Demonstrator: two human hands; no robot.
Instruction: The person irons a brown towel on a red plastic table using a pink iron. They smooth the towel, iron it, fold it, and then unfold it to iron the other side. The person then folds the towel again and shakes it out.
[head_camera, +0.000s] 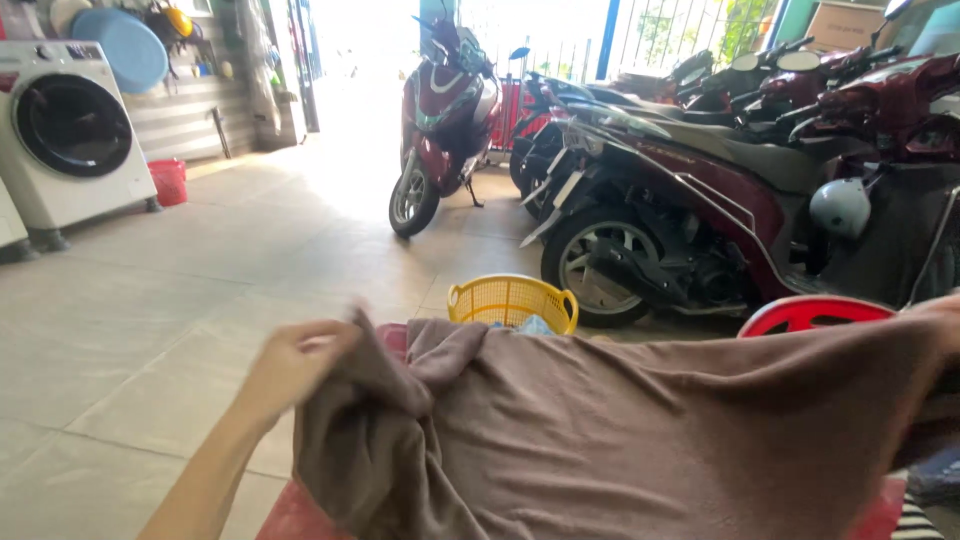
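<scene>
We are holding a brown towel (640, 430) stretched wide in front of us. Our left hand (292, 365) is pinching its upper left corner, fingers curled and pressed together around a fold of cloth. Our right hand (945, 310) is showing only as a sliver at the frame's right edge, touching the towel's upper right corner; we cannot tell how its fingers are set.

The towel's top edge is sagging slightly between the two hands, and its left side is hanging in loose folds over something red (300, 515) at the bottom.

Just behind the top edge, a yellow basket (512, 300) is standing on the tiled floor (150, 320), and a red plastic rim (810, 312) is peeking up further right. A row of parked scooters (700, 190) is crowding the right side, near the basket. To the left the floor is running bare toward a white washing machine (70, 135) and a small red bucket (168, 182), well apart from us.
</scene>
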